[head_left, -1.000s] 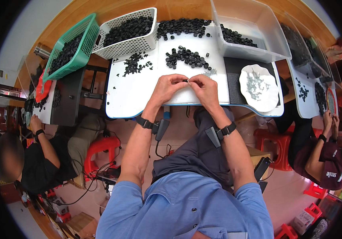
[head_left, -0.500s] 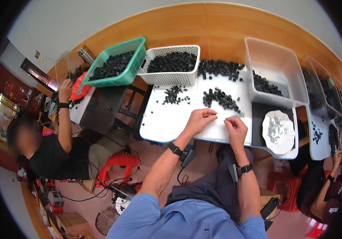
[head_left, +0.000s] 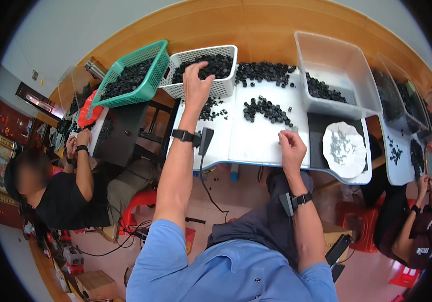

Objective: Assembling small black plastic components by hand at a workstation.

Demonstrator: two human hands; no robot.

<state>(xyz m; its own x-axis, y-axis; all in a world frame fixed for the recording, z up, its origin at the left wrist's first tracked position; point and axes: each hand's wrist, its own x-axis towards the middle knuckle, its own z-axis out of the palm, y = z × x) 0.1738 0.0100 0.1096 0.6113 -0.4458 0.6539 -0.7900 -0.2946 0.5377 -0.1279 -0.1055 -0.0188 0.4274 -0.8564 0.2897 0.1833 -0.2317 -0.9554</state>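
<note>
Over the near edge of the white mesh basket reaches my left hand, its thumb and fingers apart and nothing visible between them. Small black caps fill that basket. My right hand hovers above the front of the white work board, fingertips pinched together; whatever they may hold is too small to make out. Just beyond its fingertips lie a few small translucent pieces and a cluster of black caps. Smaller black parts are scattered beneath my left wrist.
To the left stands a green basket of black parts. A clear plastic bin holds more caps at the right. A white scalloped plate carries translucent pieces. Co-workers sit at the left and right.
My left hand has moved from beside my right hand, away and leftward to the white basket, its fingers parting. My right hand stays pinched near the same spot. The left co-worker's raised hand has lowered.
</note>
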